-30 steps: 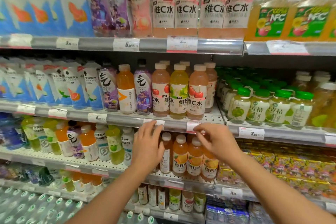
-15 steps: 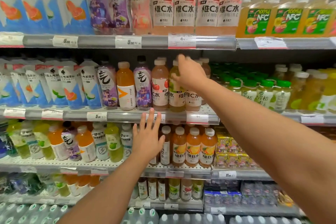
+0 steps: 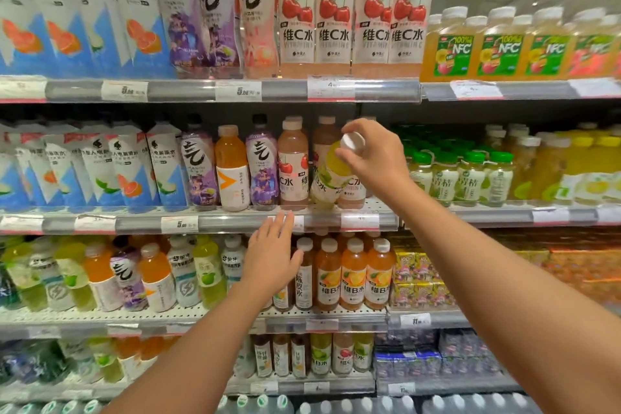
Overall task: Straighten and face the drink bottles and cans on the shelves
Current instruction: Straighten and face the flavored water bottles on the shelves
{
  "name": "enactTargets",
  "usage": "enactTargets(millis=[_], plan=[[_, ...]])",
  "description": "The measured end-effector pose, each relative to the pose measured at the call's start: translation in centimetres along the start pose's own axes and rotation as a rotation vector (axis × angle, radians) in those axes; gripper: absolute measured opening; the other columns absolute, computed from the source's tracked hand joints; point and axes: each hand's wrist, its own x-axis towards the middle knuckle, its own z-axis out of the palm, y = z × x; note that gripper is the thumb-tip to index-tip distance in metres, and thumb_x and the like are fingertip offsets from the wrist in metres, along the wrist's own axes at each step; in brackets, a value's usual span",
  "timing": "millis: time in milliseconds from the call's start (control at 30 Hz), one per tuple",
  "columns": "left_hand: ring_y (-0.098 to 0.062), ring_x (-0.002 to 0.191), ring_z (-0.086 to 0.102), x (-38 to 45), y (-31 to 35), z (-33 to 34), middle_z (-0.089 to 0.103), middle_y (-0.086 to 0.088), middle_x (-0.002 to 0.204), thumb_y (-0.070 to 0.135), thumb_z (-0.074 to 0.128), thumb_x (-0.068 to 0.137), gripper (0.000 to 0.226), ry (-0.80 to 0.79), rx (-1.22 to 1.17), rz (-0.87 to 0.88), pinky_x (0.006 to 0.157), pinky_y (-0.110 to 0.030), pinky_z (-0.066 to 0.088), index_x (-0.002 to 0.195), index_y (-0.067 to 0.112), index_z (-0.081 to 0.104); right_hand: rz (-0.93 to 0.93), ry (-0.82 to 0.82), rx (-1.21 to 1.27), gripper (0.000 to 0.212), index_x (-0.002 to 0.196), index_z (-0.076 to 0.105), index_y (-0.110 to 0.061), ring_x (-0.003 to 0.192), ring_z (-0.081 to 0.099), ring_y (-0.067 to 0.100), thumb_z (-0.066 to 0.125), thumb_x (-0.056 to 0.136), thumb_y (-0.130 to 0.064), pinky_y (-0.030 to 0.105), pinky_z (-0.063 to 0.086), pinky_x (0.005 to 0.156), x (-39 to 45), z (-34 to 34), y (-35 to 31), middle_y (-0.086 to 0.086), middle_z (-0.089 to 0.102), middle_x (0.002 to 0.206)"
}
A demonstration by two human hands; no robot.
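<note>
The right hand [image 3: 371, 158] grips a yellow-green bottle [image 3: 331, 175] near its white cap [image 3: 353, 141], fingers and thumb curled round the neck. The bottle is tilted, its cap leaning forward and to the right, its base low at the front edge of the second shelf [image 3: 235, 222] from the top, among the upright pink cherry bottles [image 3: 293, 166] of that row. To the left on the same shelf stand a purple bottle [image 3: 261, 165], an orange bottle [image 3: 232, 170] and a run of blue-and-white bottles [image 3: 131, 168]. The left hand [image 3: 272, 260] hovers lower down, fingers straight and slightly spread, holding nothing; its fingertips reach up to the price rail of that shelf, though whether they touch it cannot be told. Behind the left hand, on the third shelf, stands a row of orange juice bottles [image 3: 354, 274] with white caps. On the top shelf is a row of tall pink cherry bottles [image 3: 336, 13], with yellow juice bottles [image 3: 500, 47] to their right. Small green-capped bottles [image 3: 470, 175] fill the second shelf to the right of the right arm.
</note>
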Motion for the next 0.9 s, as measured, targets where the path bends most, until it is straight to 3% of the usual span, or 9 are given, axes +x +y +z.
enactTargets(millis=[133, 233, 333, 433, 500, 567, 667, 800, 900], plan=[[-0.020, 0.148, 0.032, -3.7, 2.6, -2.3, 0.039, 0.000, 0.160, 0.038, 0.055, 0.100, 0.065, 0.119, -0.375, 0.017, 0.119, -0.039, 0.032, 0.159, 0.022, 0.031, -0.057, 0.014, 0.056, 0.035, 0.122, 0.065, -0.021, 0.103, 0.062, 0.009, 0.073, 0.091, -0.036, 0.032, 0.057, 0.088, -4.0, -2.6, 0.3, -0.005, 0.067, 0.119], [-0.008, 0.137, 0.044, -6.9, 5.0, -3.1, 0.051, 0.011, 0.149, 0.041, 0.060, 0.096, 0.057, 0.162, -0.609, -0.014, 0.110, -0.031, 0.040, 0.150, 0.034, 0.043, -0.001, -0.110, 0.118, 0.038, 0.121, 0.067, -0.023, 0.098, 0.064, 0.006, 0.075, 0.087, -0.039, 0.030, 0.057, 0.084, -8.4, -3.2, 1.0, -0.009, 0.070, 0.116], [0.008, 0.122, 0.052, -10.3, 6.7, -2.5, 0.056, 0.028, 0.137, 0.051, 0.065, 0.087, 0.058, 0.056, -0.864, -0.078, 0.095, -0.017, 0.048, 0.141, 0.048, 0.048, 0.109, -0.340, 0.204, 0.046, 0.118, 0.066, -0.024, 0.102, 0.065, 0.004, 0.084, 0.078, -0.036, 0.025, 0.054, 0.083, -13.9, -1.8, 2.1, -0.010, 0.071, 0.110], [0.005, 0.096, 0.063, -13.6, 7.9, -0.1, 0.058, 0.040, 0.123, 0.036, 0.079, 0.085, 0.060, -0.116, -1.043, -0.150, 0.076, -0.018, 0.056, 0.134, 0.055, 0.050, 0.193, -0.502, 0.303, 0.046, 0.105, 0.067, -0.022, 0.089, 0.064, -0.006, 0.091, 0.068, -0.034, 0.018, 0.048, 0.075, -19.1, 0.2, 3.1, -0.013, 0.071, 0.101], [0.005, 0.090, 0.064, -15.6, 8.5, 2.1, 0.059, 0.042, 0.119, 0.028, 0.083, 0.082, 0.064, -0.184, -1.050, -0.201, 0.073, -0.019, 0.055, 0.130, 0.056, 0.051, 0.251, -0.568, 0.369, 0.043, 0.096, 0.064, -0.024, 0.074, 0.059, -0.008, 0.093, 0.065, -0.033, 0.016, 0.042, 0.065, -22.2, 1.5, 3.8, -0.013, 0.071, 0.091], [0.004, 0.100, 0.065, -17.2, 8.8, 4.1, 0.063, 0.035, 0.119, 0.028, 0.086, 0.074, 0.067, -0.218, -1.036, -0.255, 0.077, -0.022, 0.055, 0.128, 0.055, 0.054, 0.308, -0.618, 0.434, 0.043, 0.090, 0.059, -0.028, 0.064, 0.056, -0.003, 0.093, 0.065, -0.030, 0.016, 0.037, 0.058, -24.9, 2.6, 4.4, -0.018, 0.068, 0.081], [0.011, 0.100, 0.062, -18.7, 8.8, 6.2, 0.062, 0.037, 0.116, 0.032, 0.078, 0.062, 0.070, -0.246, -1.010, -0.333, 0.074, -0.009, 0.049, 0.118, 0.066, 0.052, 0.377, -0.670, 0.476, 0.044, 0.091, 0.056, -0.027, 0.059, 0.053, 0.003, 0.092, 0.066, -0.028, 0.022, 0.038, 0.056, -28.3, 4.4, 5.2, -0.020, 0.064, 0.071], [0.014, 0.081, 0.061, -20.2, 8.3, 8.5, 0.062, 0.041, 0.111, 0.038, 0.079, 0.058, 0.072, -0.240, -0.962, -0.472, 0.068, -0.009, 0.049, 0.118, 0.063, 0.050, 0.542, -0.699, 0.748, 0.031, 0.101, 0.061, -0.032, 0.075, 0.070, 0.012, 0.081, 0.079, -0.022, 0.020, 0.052, 0.065, -31.5, 7.1, 6.2, -0.016, 0.073, 0.097], [0.010, 0.101, 0.063, -21.7, 7.3, 10.1, 0.068, 0.030, 0.109, 0.020, 0.092, 0.069, 0.078, -0.224, -0.926, -0.603, 0.078, -0.025, 0.058, 0.129, 0.051, 0.053, 0.810, -0.548, 0.828, 0.012, 0.100, 0.067, -0.024, 0.064, 0.069, 0.026, 0.070, 0.093, -0.016, 0.035, 0.057, 0.061, -33.7, 10.2, 9.3, 0.006, 0.073, 0.095]])
